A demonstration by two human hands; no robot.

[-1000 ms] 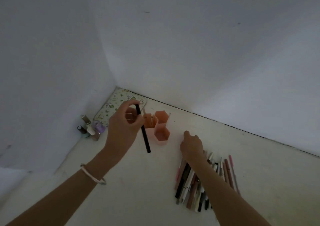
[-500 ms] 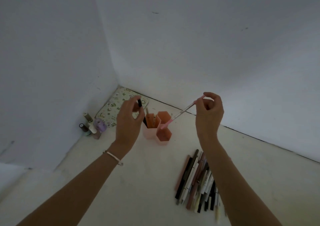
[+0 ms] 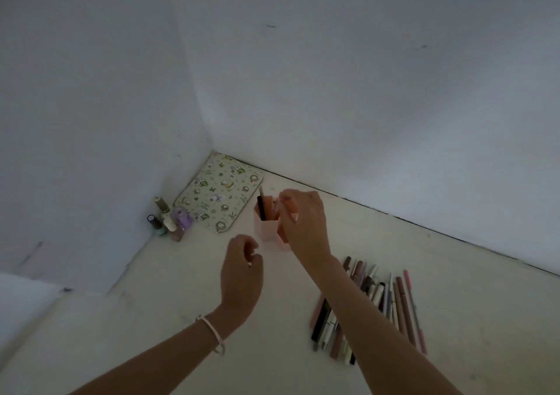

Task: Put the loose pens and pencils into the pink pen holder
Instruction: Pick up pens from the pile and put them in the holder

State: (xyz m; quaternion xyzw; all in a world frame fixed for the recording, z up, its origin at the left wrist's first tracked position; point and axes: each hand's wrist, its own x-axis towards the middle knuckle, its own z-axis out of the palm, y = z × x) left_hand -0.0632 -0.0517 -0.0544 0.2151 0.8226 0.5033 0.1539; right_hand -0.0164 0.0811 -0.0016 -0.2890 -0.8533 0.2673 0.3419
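Pale tabletop (image 3: 151, 334) carries the loose pens (image 3: 375, 310) just right of the right forearm, the left hand (image 3: 241, 269) hangs empty and half-curled, and beyond it the right hand (image 3: 303, 222) pinches a thin pen over the pink pen holder (image 3: 268, 228), where a careless release could topple it.

Dim corner, two plain white walls (image 3: 363, 76), pale floor (image 3: 454, 288)

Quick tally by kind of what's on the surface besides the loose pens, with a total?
Pink pen holder: 1
Patterned mat: 1
Small bottles in the corner: 4, as far as I can tell
Total: 6
The loose pen pile overlaps too much to count.
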